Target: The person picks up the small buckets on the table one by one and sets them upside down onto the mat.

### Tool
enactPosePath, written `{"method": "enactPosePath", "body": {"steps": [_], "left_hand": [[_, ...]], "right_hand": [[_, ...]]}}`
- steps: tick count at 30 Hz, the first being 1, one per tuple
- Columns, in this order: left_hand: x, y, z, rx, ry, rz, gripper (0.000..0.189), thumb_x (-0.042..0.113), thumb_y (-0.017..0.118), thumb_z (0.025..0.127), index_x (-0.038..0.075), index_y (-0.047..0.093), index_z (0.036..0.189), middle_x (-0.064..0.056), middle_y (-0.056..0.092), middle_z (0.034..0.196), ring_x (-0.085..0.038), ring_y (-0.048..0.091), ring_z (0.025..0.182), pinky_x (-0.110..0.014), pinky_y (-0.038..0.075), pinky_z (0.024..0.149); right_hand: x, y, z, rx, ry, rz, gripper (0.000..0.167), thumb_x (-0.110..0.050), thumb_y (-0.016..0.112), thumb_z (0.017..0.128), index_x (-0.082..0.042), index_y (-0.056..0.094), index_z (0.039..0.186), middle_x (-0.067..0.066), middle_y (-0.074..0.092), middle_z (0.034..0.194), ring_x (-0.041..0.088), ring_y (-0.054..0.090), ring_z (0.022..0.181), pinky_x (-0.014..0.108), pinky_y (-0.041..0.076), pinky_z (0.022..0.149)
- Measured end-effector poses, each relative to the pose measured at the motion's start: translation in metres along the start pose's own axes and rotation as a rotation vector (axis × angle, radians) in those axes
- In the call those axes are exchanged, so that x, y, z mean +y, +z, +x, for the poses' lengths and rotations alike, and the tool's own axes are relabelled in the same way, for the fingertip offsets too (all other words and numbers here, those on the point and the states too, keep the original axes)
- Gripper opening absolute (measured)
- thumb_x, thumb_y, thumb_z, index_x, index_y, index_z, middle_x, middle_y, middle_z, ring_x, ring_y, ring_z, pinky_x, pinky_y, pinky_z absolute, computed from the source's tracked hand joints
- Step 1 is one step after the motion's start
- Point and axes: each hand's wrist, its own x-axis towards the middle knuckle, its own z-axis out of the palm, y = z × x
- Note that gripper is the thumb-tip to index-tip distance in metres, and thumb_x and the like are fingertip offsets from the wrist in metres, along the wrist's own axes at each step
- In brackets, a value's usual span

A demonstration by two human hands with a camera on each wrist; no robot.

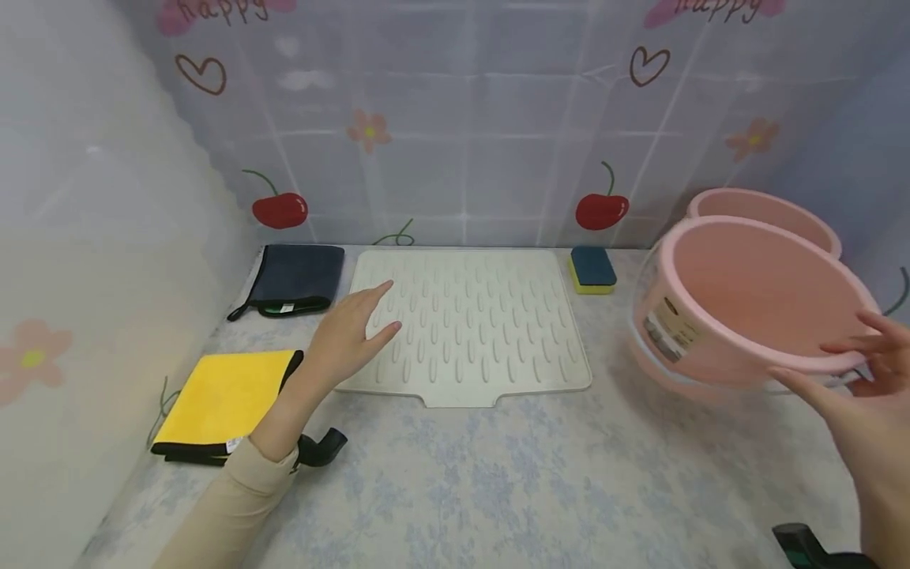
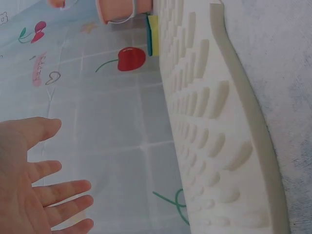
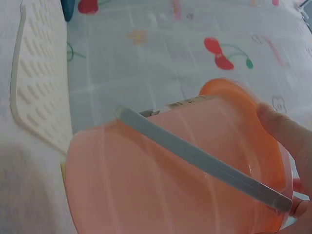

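Note:
My right hand (image 1: 870, 379) holds the near rim of a pink bucket (image 1: 753, 276), thumb on one side of the wall and fingers on the other. A label is stuck on the bucket's side, and its grey handle (image 3: 204, 163) crosses the wall in the right wrist view. My left hand (image 1: 351, 332) is over the left edge of a white ridged mat (image 1: 472, 324), fingers spread and holding nothing. The left wrist view shows that hand (image 2: 44, 180) apart from the ridged mat (image 2: 234, 146).
Another pink rim (image 1: 771, 207) shows behind the held bucket. A blue and yellow sponge (image 1: 593, 269) lies right of the mat. On the left are a dark folded cloth (image 1: 298, 273) and a yellow folded cloth (image 1: 227, 395). A printed curtain (image 1: 462, 118) hangs behind the table.

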Motion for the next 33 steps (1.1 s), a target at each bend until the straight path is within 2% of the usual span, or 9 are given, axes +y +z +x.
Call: {"method": "enactPosePath", "body": {"steps": [1,3,4,10,14,18,21,27,33], "left_hand": [[0.002,-0.001,0.001,0.001,0.005,-0.008,0.066,0.038,0.058,0.093,0.013,0.033,0.149,-0.012,0.046,0.145,-0.032,0.043,0.134,-0.051,0.036,0.11],[0.006,-0.004,0.004,0.006,0.015,-0.022,0.065,0.038,0.057,0.094,0.015,0.032,0.149,-0.011,0.046,0.146,-0.03,0.043,0.134,-0.051,0.036,0.111],[0.008,-0.005,0.006,0.01,0.023,-0.03,0.065,0.038,0.057,0.094,0.015,0.032,0.149,-0.011,0.046,0.146,-0.03,0.043,0.135,-0.05,0.036,0.111],[0.021,-0.014,0.021,0.055,0.056,-0.109,0.066,0.039,0.057,0.094,0.018,0.028,0.151,-0.009,0.043,0.148,-0.028,0.04,0.137,-0.049,0.034,0.112],[0.023,-0.021,0.025,0.122,0.066,-0.192,0.065,0.036,0.058,0.094,0.019,0.03,0.15,-0.009,0.046,0.145,-0.027,0.041,0.136,-0.051,0.037,0.109],[0.018,-0.026,0.026,0.198,0.06,-0.241,0.063,0.031,0.06,0.093,0.015,0.034,0.148,-0.009,0.046,0.146,-0.028,0.041,0.136,-0.053,0.034,0.111],[0.015,-0.029,0.026,0.233,0.052,-0.255,0.064,0.029,0.061,0.093,0.013,0.033,0.148,-0.01,0.042,0.148,-0.03,0.04,0.135,-0.054,0.032,0.111],[0.012,-0.037,0.022,0.274,0.071,-0.332,0.071,0.027,0.065,0.09,0.015,0.03,0.15,-0.008,0.041,0.149,-0.027,0.04,0.135,-0.052,0.034,0.11],[0.008,-0.041,0.019,0.194,0.143,-0.433,0.082,0.024,0.071,0.085,0.025,0.023,0.152,-0.002,0.036,0.152,-0.021,0.036,0.139,-0.052,0.031,0.113]], "right_hand": [[-0.005,0.01,0.004,-0.035,-0.028,0.071,0.066,-0.001,0.077,0.074,-0.005,0.05,0.135,-0.026,0.057,0.101,-0.009,0.055,0.093,-0.001,0.043,0.074],[-0.017,0.032,0.012,-0.089,-0.008,0.16,0.076,0.022,0.072,0.066,-0.003,0.051,0.134,-0.019,0.059,0.099,-0.004,0.057,0.092,0.002,0.045,0.076],[-0.022,0.043,0.015,-0.114,-0.014,0.174,0.077,0.024,0.072,0.065,-0.003,0.051,0.134,-0.017,0.059,0.099,-0.003,0.058,0.091,0.002,0.046,0.075],[-0.049,0.112,0.033,-0.232,-0.105,0.462,0.078,0.021,0.077,0.062,-0.001,0.052,0.132,-0.007,0.061,0.095,0.004,0.059,0.089,0.007,0.048,0.072],[-0.069,0.152,0.043,-0.289,-0.072,0.557,0.075,0.013,0.08,0.064,-0.004,0.052,0.132,-0.007,0.06,0.093,0.007,0.06,0.089,0.009,0.049,0.068],[-0.085,0.182,0.052,-0.341,-0.024,0.598,0.072,0.003,0.082,0.067,-0.009,0.053,0.131,-0.009,0.061,0.091,0.012,0.061,0.089,0.012,0.044,0.053],[-0.093,0.194,0.055,-0.36,0.019,0.715,0.068,0.001,0.083,0.067,-0.01,0.055,0.127,-0.004,0.062,0.089,0.017,0.061,0.088,0.013,0.043,0.05],[-0.1,0.204,0.053,-0.351,0.077,0.924,0.064,0.008,0.081,0.066,-0.013,0.059,0.121,0.001,0.062,0.086,0.014,0.06,0.079,0.013,0.047,0.055],[-0.098,0.205,0.053,-0.346,0.106,1.022,0.059,0.009,0.08,0.066,-0.009,0.059,0.118,0.001,0.063,0.082,0.013,0.061,0.076,0.016,0.053,0.065]]}}
